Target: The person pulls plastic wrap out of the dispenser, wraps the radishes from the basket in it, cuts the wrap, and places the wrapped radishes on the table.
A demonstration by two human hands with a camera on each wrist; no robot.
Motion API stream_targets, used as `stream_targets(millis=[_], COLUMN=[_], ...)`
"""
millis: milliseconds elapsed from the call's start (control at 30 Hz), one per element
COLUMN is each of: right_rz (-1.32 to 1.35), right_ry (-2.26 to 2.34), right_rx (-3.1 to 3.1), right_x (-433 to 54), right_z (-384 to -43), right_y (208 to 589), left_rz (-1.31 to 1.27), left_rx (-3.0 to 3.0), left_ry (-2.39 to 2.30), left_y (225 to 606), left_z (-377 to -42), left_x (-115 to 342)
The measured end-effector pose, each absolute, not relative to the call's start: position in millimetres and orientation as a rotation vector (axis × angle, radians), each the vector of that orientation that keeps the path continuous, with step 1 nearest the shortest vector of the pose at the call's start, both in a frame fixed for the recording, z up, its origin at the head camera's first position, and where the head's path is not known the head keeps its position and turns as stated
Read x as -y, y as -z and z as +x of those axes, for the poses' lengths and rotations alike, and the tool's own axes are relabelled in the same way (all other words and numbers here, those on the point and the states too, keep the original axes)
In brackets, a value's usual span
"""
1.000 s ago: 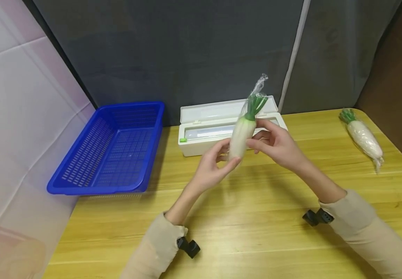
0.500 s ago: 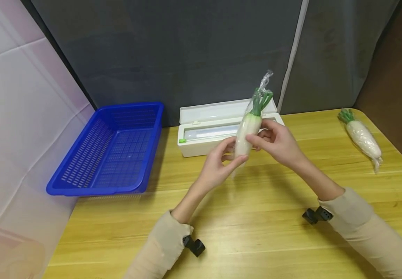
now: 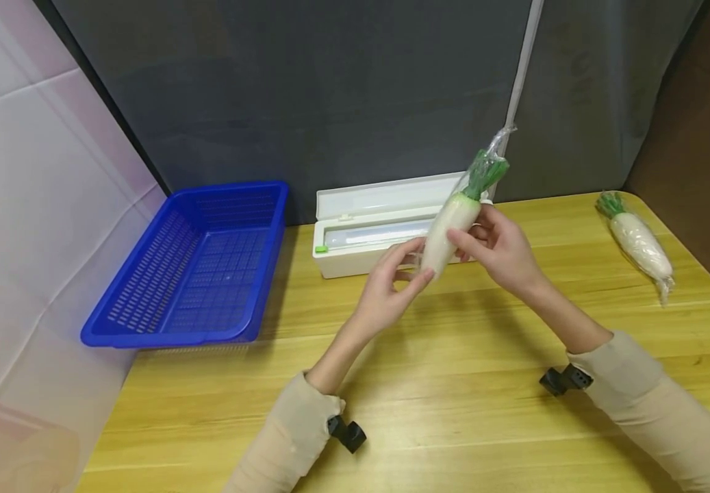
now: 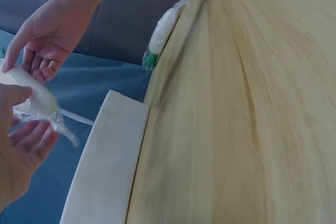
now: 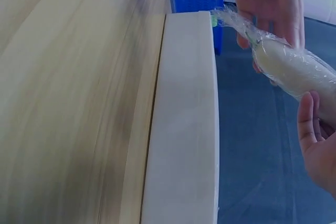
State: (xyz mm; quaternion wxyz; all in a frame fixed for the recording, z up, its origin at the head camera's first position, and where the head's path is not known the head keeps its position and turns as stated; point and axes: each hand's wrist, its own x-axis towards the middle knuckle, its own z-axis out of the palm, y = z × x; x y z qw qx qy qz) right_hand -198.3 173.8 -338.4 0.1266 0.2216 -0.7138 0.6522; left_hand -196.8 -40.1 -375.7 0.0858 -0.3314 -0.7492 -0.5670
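Note:
A white radish (image 3: 451,226) with green leaf stubs, wrapped in clear plastic film, is held up over the table, tilted with its leaves up and to the right. My left hand (image 3: 385,287) pinches its lower end between thumb and fingers. Higher up, the thumb and fingers of my right hand (image 3: 505,253) grip its side just below the leaves. Twisted film sticks out past both ends; the right wrist view shows the twist at the root end of the radish (image 5: 296,69). Behind it stands a white cling film box (image 3: 355,260), lid raised, with a roll inside.
A blue perforated basket (image 3: 250,301) stands at the left of the wooden table (image 3: 453,411). Another film-wrapped radish (image 3: 641,246) lies at the far right. A dark curtain (image 3: 305,89) hangs behind, and a pale sheet (image 3: 40,205) borders the left side.
Both hands have shifted a little to the right with the radish, which now leans further right. My right thumb sits lower along its body relative to the leaves.

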Motion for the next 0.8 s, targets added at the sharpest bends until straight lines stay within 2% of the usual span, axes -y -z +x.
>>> stream_targets(millis=[367,800], right_rz=[0.517,0.296], right_ry=[-1.893,-1.492], right_rx=[2.053,2.271], right_x=[-196.1,-229.1], right_z=[-205.1,-219.8], right_y=[341.6,351.3], left_rz=[-1.021,-0.908], left_rx=[2.267,2.299], left_ry=[1.642,1.551], left_y=[384.1,392.1], left_z=[-202.0,-210.8], left_x=[59.2,87.1])
